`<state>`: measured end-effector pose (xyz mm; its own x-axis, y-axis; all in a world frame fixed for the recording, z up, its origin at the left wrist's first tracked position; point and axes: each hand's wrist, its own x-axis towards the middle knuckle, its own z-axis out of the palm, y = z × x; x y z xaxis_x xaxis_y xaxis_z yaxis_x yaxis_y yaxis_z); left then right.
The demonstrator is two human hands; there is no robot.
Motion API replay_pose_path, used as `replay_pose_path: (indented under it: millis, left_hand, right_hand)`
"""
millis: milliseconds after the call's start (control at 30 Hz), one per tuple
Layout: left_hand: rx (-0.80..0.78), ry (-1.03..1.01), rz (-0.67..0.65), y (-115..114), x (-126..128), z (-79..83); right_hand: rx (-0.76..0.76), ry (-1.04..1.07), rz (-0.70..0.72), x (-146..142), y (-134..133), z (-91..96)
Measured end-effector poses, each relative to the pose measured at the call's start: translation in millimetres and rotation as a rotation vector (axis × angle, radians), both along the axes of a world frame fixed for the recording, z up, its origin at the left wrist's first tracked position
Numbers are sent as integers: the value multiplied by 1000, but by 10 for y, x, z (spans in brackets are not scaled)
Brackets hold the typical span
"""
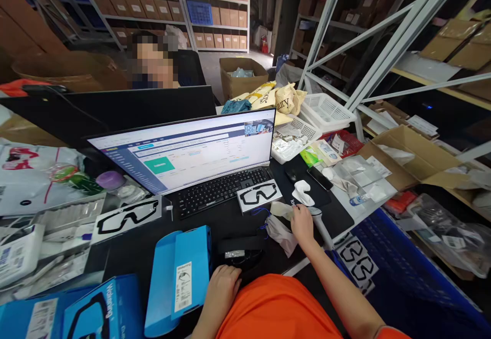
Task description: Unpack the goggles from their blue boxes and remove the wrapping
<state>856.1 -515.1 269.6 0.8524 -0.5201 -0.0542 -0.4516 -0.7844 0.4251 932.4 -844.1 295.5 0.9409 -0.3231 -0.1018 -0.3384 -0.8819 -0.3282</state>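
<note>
My right hand (303, 224) has its fingers closed on the edge of a pale beige cloth-like piece (282, 210). Beside it lie a grey drawstring pouch (283, 234) with blue cord and a white-handled tool (322, 229), probably a scanner. At the desk's near edge my left hand (223, 284) rests with fingers stretched out, holding nothing visible. Just beyond it are black strapped goggles (245, 258) with a small clear packet. An open blue box (180, 277) with a label stands to the left. A white box with a goggle-frame picture (259, 195) leans by the keyboard (222, 191).
A lit monitor (192, 150) stands behind the keyboard. A phone (320, 178), mouse (290, 173) and white crumpled piece (303, 192) lie at right. More blue boxes (103, 308) crowd the left. White baskets (326, 111) stand behind; a person (153, 63) sits beyond the monitors.
</note>
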Motion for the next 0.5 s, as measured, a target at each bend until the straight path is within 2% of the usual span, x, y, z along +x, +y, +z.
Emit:
replay_pose_path:
  millis: [167, 300, 400, 500]
  left_hand:
    - [-28, -40, 24, -69, 7, 57]
    - [-43, -74, 49, -88, 36, 57]
    - [-93, -94, 79, -71, 14, 115]
    - [-238, -103, 176, -89, -59, 334]
  right_hand:
    - [47, 73, 222, -149, 383, -29]
    - [103, 121, 262, -222, 501, -33]
    - [179, 64, 294, -282, 430, 140]
    - [351, -16, 377, -388, 373, 454]
